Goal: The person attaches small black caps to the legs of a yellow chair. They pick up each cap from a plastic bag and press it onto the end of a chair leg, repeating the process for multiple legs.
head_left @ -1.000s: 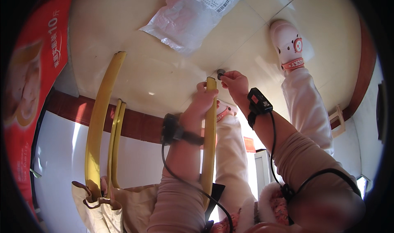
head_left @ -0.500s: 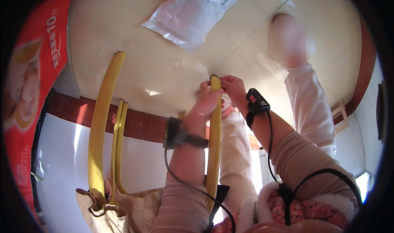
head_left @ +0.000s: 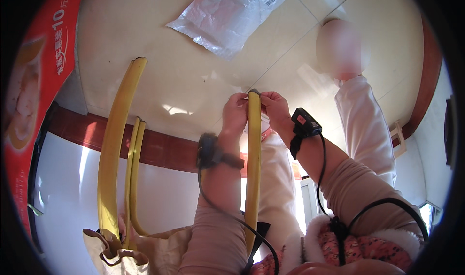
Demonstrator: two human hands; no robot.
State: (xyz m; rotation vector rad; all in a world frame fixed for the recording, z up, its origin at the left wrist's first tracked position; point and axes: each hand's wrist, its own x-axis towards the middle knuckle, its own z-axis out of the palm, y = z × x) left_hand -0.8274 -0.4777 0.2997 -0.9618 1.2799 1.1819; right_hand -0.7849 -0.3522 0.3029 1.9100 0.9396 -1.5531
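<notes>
A yellow tube leg [head_left: 253, 178] stands up before me, its far end covered by a dark grey cap [head_left: 254, 91]. My left hand [head_left: 236, 111] is closed at the left side of this cap, its fingertips pinching the rim. From the right, my right hand [head_left: 274, 105] pinches the same cap between thumb and fingers. Further left rise a wide curved yellow leg [head_left: 112, 154] and a thinner pair of yellow tubes [head_left: 134, 173]. Beige canvas cloth [head_left: 167, 251] hangs about their lower ends, and the joints there are hidden.
On the tiled floor lies a clear plastic mailing bag [head_left: 223, 21] with a label. A red printed package [head_left: 46, 67] stands at the left edge. Near the right wall is a small pale stool [head_left: 398, 138]. Cables [head_left: 320, 178] run from bands on both wrists.
My left hand has slid off the tube's front to its left side, fingertips now at the cap. My right hand stays at the tip. The other yellow legs appear slightly further left.
</notes>
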